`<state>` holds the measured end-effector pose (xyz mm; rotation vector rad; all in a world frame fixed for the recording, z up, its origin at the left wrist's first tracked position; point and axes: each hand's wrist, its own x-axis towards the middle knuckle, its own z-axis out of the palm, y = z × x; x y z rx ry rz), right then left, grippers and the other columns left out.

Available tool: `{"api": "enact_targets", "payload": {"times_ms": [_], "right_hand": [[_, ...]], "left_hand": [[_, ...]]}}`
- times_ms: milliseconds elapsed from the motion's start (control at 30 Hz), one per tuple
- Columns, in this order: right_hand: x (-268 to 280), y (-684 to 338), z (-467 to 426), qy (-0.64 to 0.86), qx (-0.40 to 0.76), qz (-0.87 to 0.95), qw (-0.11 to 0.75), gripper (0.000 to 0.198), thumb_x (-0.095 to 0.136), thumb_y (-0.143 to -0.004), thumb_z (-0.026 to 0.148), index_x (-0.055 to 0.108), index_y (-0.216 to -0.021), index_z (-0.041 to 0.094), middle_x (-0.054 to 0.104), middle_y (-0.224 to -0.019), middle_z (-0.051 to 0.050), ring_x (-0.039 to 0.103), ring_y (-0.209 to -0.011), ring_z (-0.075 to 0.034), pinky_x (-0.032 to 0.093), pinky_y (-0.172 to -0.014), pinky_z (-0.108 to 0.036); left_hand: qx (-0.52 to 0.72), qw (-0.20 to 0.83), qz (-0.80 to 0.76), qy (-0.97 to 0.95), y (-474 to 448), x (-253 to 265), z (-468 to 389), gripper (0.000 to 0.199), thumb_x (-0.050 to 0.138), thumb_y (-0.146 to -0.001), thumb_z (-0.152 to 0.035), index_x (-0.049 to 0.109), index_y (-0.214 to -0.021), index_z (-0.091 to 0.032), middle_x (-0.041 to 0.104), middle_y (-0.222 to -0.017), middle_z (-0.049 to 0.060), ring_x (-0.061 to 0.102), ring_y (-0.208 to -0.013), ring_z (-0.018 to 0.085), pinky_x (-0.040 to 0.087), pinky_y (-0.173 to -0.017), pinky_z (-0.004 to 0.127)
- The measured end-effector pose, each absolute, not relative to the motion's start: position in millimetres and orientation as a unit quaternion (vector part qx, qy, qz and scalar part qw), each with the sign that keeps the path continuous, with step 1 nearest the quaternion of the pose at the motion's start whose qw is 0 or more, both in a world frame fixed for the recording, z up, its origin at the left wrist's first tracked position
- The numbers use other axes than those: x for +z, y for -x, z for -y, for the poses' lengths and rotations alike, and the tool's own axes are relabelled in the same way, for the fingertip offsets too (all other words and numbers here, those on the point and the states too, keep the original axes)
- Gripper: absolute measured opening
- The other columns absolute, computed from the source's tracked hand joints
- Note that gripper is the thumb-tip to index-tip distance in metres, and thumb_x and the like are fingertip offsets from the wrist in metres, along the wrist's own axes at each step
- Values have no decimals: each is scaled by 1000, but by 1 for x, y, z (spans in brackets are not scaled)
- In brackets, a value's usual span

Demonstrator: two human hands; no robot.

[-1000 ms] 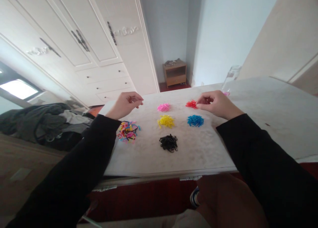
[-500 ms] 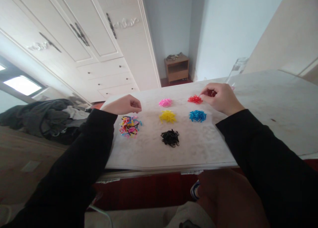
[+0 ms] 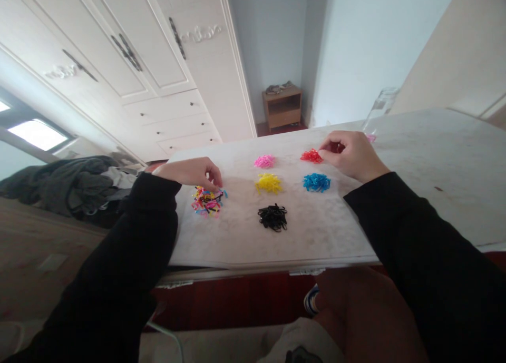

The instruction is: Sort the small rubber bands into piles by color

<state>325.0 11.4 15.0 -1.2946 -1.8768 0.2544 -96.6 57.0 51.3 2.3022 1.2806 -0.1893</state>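
My left hand (image 3: 198,172) is at the upper edge of a pile of mixed-colour rubber bands (image 3: 207,204), fingertips bent down onto it and drawn together. Whether a band is between them is too small to see. My right hand (image 3: 348,153) is pinched at the right side of the red rubber bands (image 3: 310,155), its fingertips touching the pile; what they hold is hidden. Between the hands lie pink rubber bands (image 3: 264,161), yellow rubber bands (image 3: 269,184) and, nearer me, black rubber bands (image 3: 272,217). Blue rubber bands (image 3: 317,183) lie just below the red ones.
The piles rest on a white table (image 3: 237,247). A clear container (image 3: 381,109) stands at its far right edge, behind my right hand. Dark clothes (image 3: 67,189) are heaped to the left. Beyond are a white wardrobe (image 3: 166,110) and a small wooden cabinet (image 3: 282,109).
My left hand has come down toward me, from just above the mixed pile onto its upper edge. My right hand stays at the red pile. The view has shifted slightly.
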Motion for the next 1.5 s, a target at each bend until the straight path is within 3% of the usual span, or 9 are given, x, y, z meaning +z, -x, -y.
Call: {"api": "enact_targets", "payload": {"times_ms": [233, 533, 867, 1200, 1500], "right_hand": [[14, -324, -12, 520, 98, 743, 409, 9, 68, -75, 20, 68, -67, 24, 69, -69, -4, 57, -65, -19, 43, -64, -37], [16, -322, -10, 524, 96, 742, 408, 13, 68, -75, 18, 67, -64, 24, 68, -65, -2, 56, -61, -19, 42, -60, -35], [16, -321, -9, 524, 104, 742, 405, 14, 69, -74, 14, 69, -65, 24, 67, -63, -2, 58, -61, -19, 43, -60, -35], [12, -323, -11, 519, 105, 748, 400, 13, 71, -78, 23, 67, -65, 24, 67, -64, -2, 60, -63, -19, 45, -62, -36], [13, -322, -11, 533, 113, 741, 393, 13, 73, -77, 24, 68, -65, 26, 68, -65, -3, 62, -64, -21, 46, -63, -37]], "left_hand": [[-91, 284, -469, -831, 99, 48, -57, 20, 86, -70, -45, 86, -75, -25, 78, -70, 2, 64, -66, 18, 42, -63, 27], [-104, 258, -462, -842, 103, 47, -60, 24, 77, -75, -45, 82, -80, -22, 75, -73, 2, 63, -72, 18, 44, -69, 29], [-90, 262, -447, -850, 88, 46, -52, 29, 84, -72, -47, 77, -74, -19, 68, -70, 0, 60, -67, 15, 41, -62, 27], [-54, 280, -431, -856, 86, 49, -49, 17, 73, -71, -31, 73, -84, -20, 70, -75, 0, 63, -70, 16, 45, -65, 27], [-6, 263, -435, -861, 86, 53, -49, 13, 69, -69, -31, 67, -76, -20, 67, -71, 1, 63, -70, 17, 47, -67, 30]]}}
